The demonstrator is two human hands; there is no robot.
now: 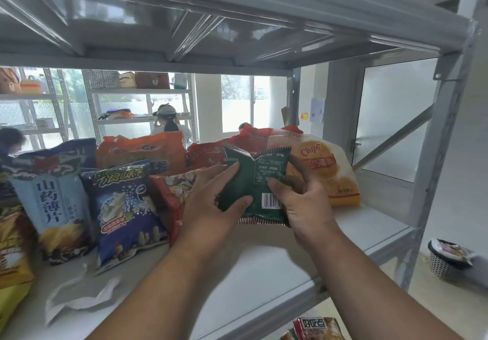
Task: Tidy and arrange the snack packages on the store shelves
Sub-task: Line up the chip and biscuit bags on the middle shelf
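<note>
I hold the green bag [253,189] up over the shelf [369,223], my left hand [211,205] and right hand [303,202] pinching its sides. I should turn it front-out and stand it beside the yellow chips bag [330,170].

Two bare forearms reach up from the lower edge of the view, and no sleeve covers either of them as far back as the frame shows. The left hand [211,205] wears no glove, ring or bracelet that can be seen; its wrist is bare and its nails are short and plain. The right hand [303,202] is likewise ungloved, with no watch or band at the wrist and no ring on the fingers in sight. Fine hair shows faintly along both forearms. Nothing else of the person's clothing comes into the picture.
</note>
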